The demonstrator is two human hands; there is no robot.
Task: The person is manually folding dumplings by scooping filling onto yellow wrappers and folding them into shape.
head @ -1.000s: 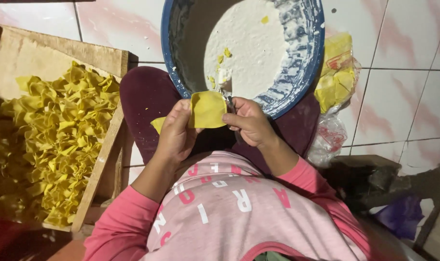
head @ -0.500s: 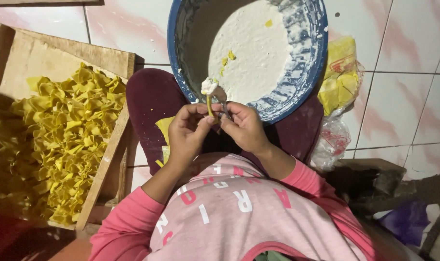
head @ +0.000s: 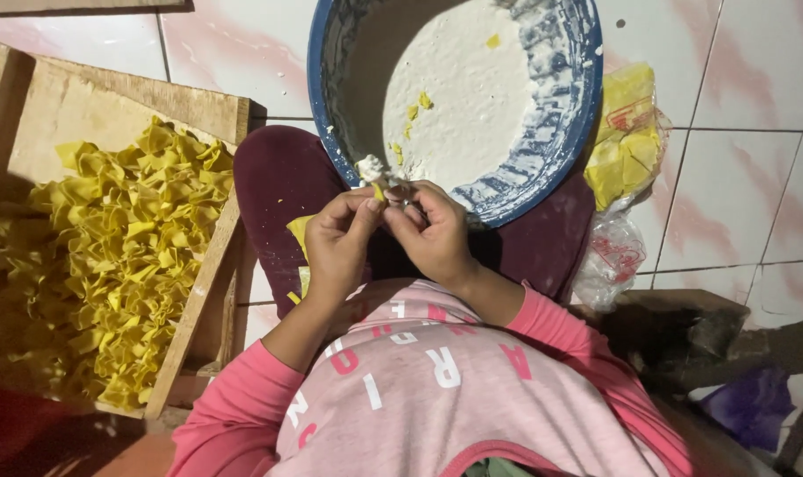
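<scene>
Since a half-second ago, both hands pinch tighter: left hand [head: 335,243] and right hand [head: 432,234] grip the folded wrapper [head: 376,188], upright between fingertips, below the bowl [head: 542,168].

The bowl [head: 542,168] blocks the way just ahead of the hands. The wooden tray [head: 203,291] of yellow folded pieces [head: 128,265] walls the left side, and a plastic bag [head: 622,177] crowds the right. Bare tiles [head: 746,185] lie open beyond the bag.
</scene>
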